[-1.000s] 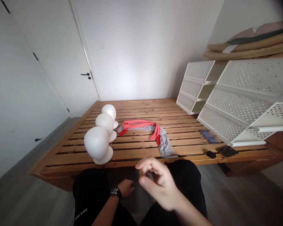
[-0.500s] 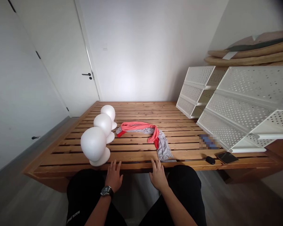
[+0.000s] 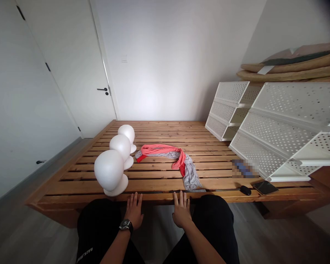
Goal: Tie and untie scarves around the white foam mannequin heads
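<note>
My left hand [image 3: 134,212], with a watch [image 3: 125,224] on its wrist, is open at the front edge of the slatted wooden platform [image 3: 154,185]. Level with it, my right hand [image 3: 182,211] also lies open at that edge, fingers spread and holding nothing. Beyond the right hand is a crumpled scarf, coral red on one part [image 3: 162,148] and grey on another [image 3: 191,174], lying in a curve over the slats. To the left stand three white mannequin heads on round bases: a near one [image 3: 109,170], a middle one [image 3: 120,146] and a far one [image 3: 126,134].
White perforated storage racks [image 3: 275,128] lean at the right. Before them lie a dark phone [image 3: 264,187], a small black object [image 3: 245,190] and a blurred blue item [image 3: 244,168]. Folded bedding [image 3: 288,68] is piled behind. A white door [image 3: 71,73] stands at the left.
The camera view has tilted slightly, so the platform sits a little lower. My right hand has shifted slightly left. The scarf and mannequin heads have stayed in place.
</note>
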`<state>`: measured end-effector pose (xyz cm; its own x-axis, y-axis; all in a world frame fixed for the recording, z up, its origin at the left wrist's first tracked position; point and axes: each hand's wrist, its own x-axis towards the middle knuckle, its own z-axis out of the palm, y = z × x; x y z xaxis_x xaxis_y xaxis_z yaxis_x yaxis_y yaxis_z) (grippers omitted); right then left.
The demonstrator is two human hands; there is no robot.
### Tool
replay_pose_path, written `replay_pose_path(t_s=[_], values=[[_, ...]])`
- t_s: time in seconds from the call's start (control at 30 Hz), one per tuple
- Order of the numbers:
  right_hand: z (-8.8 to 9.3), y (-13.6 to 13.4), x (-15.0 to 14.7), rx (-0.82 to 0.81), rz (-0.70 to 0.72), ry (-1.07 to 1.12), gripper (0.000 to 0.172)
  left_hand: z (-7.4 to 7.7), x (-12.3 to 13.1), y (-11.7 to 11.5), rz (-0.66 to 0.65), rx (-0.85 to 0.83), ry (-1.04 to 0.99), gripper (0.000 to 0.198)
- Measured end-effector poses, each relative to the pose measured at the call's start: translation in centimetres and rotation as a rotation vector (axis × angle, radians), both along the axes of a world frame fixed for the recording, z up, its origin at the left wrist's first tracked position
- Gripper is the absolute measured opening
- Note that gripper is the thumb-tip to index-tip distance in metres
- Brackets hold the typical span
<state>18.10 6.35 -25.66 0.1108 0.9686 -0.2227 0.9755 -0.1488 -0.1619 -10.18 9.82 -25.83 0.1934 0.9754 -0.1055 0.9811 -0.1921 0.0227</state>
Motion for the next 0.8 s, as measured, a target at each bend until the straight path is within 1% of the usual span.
replay_pose_path(t_s=[0.07,0.17,0.3,0.4,0.6,0.8], values=[[-0.2,0.1,-0.1,0.043,-0.019,-0.036,0.102,0.0,0.0,0.0,-0.005,0.01,-0.006,0.098],[0.2,0.4,0.0,0.078,0.003,-0.05,0.099,0.3,0.1,-0.1,-0.001,-0.002,-0.018,0.097],[0.7,1.2,0.7,0.055,0.039,-0.05,0.098,1.1,0.2,-0.1,-0.002,-0.02,-0.04,0.093],[0.6,1.4,1.1,0.041,0.051,-0.051,0.097,1.4,0.2,-0.1,-0.012,-0.015,-0.049,0.09],[0.4,1.4,1.2,0.045,0.066,-0.033,0.094,1.1,0.2,-0.1,-0.014,0.003,-0.033,0.089],[0.4,1.4,1.1,0.039,0.069,-0.029,0.097,0.9,0.4,-0.1,-0.009,0.007,-0.038,0.091]])
